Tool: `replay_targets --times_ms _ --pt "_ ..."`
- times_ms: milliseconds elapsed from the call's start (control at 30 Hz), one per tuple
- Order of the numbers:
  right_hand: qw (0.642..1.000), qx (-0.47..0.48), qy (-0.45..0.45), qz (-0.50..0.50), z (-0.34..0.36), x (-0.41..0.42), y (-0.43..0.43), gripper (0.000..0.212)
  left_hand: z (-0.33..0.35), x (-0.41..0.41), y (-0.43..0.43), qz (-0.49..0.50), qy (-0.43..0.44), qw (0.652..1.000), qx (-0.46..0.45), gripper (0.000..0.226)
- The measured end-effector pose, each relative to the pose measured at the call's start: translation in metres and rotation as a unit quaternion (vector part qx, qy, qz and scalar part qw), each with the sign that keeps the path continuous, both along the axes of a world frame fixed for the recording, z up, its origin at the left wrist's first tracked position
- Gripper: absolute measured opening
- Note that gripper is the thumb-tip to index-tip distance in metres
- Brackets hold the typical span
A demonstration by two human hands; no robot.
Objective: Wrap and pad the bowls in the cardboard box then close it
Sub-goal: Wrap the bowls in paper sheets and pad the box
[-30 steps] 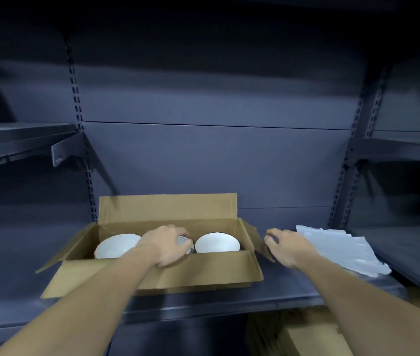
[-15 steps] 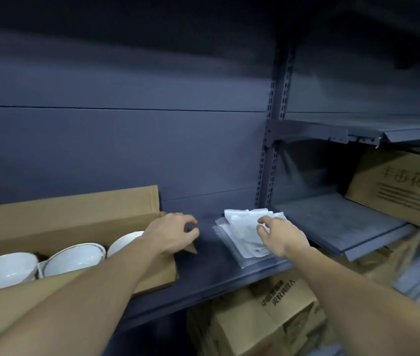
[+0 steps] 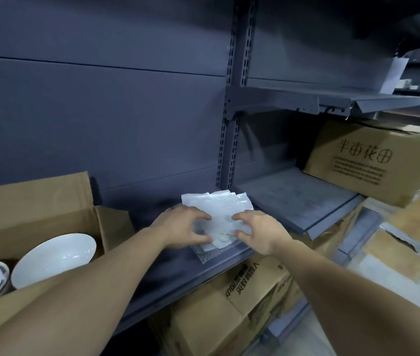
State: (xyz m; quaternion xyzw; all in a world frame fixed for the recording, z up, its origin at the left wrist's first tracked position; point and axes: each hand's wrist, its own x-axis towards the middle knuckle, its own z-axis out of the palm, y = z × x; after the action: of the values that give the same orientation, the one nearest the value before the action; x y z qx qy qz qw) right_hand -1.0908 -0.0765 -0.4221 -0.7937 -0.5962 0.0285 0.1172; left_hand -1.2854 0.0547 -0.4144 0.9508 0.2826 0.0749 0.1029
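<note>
**Item 1, far left.** Cardboard box (image 3: pixel 36 209), flaps up, standing on the grey shelf (image 3: pixel 178 263). We count two white bowls (image 3: pixel 54 255) in it, bare and side by side; the box runs out of view, so there may be more. We judge them glazed ceramic: heavy for their size, slick and liable to chip where rims knock. Best taken with one palm under the base and the thumb over the rim, one at a time.

**Item 2, centre left.** Left hand (image 3: pixel 180 227), fingers and thumb bent in a loose claw, with the tips on the left side of the sheets. We cannot tell whether it has a sheet pinched.

**Item 3, centre.** Wrapping sheets (image 3: pixel 219 209), a small stack of thin white paper or foam, which of the two we cannot make out. They lie on the shelf just right of the box, with a clear plastic layer under them. We judge them very light, limp and prone to cling together. Peel the top sheet at a corner, pressing down the stack beneath so only one comes away.

**Item 4, centre right.** Right hand (image 3: pixel 260 232), posed like the left, fingers spread and curved with the tips on the right side of the stack. Grip likewise uncertain.

**Item 5, right.** Printed carton (image 3: pixel 373 160) on the neighbouring shelf, well apart from the work.
</note>
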Motion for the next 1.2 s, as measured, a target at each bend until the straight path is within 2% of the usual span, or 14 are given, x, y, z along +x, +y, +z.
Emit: replay_targets --times_ms 67,200,267,400,533,733,933,1067,1167,1200 --pt "1.000 0.016 0.001 0.007 -0.008 -0.004 0.003 0.049 -0.008 0.007 0.003 -0.029 -0.002 1.000 0.012 0.057" --pt "1.000 0.020 -0.002 0.008 -0.017 -0.003 0.005 0.050 -0.015 0.014 0.012 -0.037 -0.037 0.997 0.051 0.028" --pt "1.000 0.018 -0.019 0.007 -0.018 -0.003 0.003 0.050 -0.014 0.016 0.013 -0.042 -0.048 0.996 0.068 0.022" --pt "0.996 0.022 -0.081 0.008 -0.016 -0.009 0.001 0.050 -0.009 0.014 0.008 -0.038 -0.092 0.991 0.086 0.021" --pt "0.994 0.048 -0.097 -0.012 -0.009 -0.017 0.002 0.045 0.003 0.003 0.002 -0.036 -0.134 0.987 0.080 0.019" --pt "0.979 0.139 -0.150 -0.026 0.015 -0.038 0.004 0.023 0.028 -0.029 -0.007 -0.017 -0.160 0.984 0.073 0.021" --pt "0.960 0.235 -0.154 -0.002 0.047 -0.070 0.004 0.016 0.042 -0.065 -0.015 0.042 -0.256 0.965 -0.037 0.038" --pt "0.948 0.277 -0.156 0.008 0.065 -0.094 0.007 0.015 0.053 -0.098 -0.018 0.086 -0.289 0.953 -0.044 0.024" --pt "0.939 0.297 -0.170 0.021 0.081 -0.118 0.010 0.015 0.065 -0.128 -0.022 0.106 -0.284 0.953 -0.019 0.003" --pt "0.936 0.305 -0.171 0.030 0.087 -0.127 0.012 0.015 0.069 -0.139 -0.022 0.111 -0.287 0.951 -0.015 0.006"
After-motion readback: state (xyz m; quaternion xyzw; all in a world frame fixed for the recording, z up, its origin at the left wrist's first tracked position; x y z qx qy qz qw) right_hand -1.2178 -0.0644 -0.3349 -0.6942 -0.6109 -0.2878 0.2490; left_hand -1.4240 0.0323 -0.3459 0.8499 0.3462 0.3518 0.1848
